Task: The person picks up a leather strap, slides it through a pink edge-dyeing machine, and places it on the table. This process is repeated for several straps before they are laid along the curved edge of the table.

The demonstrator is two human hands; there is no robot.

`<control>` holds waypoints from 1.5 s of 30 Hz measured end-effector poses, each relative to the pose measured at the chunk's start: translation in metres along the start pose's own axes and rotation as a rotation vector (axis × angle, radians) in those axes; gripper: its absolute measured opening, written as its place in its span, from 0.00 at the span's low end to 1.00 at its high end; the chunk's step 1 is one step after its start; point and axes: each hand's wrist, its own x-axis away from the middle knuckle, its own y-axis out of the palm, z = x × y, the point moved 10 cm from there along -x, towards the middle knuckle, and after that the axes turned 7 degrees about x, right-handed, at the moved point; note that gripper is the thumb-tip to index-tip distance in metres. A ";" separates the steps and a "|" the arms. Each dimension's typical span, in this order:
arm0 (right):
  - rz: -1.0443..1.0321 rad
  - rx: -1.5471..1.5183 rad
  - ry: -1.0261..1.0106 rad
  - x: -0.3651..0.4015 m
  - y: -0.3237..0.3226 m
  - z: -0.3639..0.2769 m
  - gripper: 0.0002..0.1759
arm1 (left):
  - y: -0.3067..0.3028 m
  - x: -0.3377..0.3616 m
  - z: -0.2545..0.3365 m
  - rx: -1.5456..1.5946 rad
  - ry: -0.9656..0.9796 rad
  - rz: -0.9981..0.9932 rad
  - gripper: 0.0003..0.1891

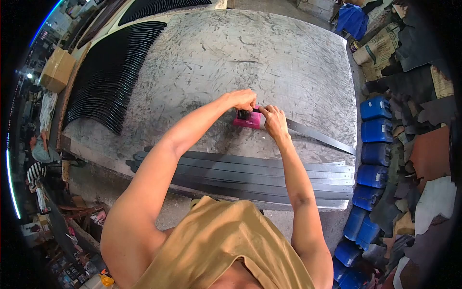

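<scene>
Worktable (288,53), grey, scuffed. Pink box (247,123), one, on it, just nearside of left hand (244,99): fingers curled, hold unclear. Right hand (275,122): grasping dark strap (320,137), trailing rightward from beneath the palm.

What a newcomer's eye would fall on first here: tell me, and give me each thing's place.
Probably the bright pink block near the middle of the scuffed grey tabletop, with a dark strip slanting from there toward the right edge. Next would likely come the glossy black strips banked side by side at the tabletop's left, and the line of blue jugs beside its right edge.
</scene>
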 end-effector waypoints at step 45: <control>0.123 0.084 -0.126 0.004 0.056 -0.042 0.33 | -0.005 0.141 -0.063 -0.573 -0.135 0.245 0.09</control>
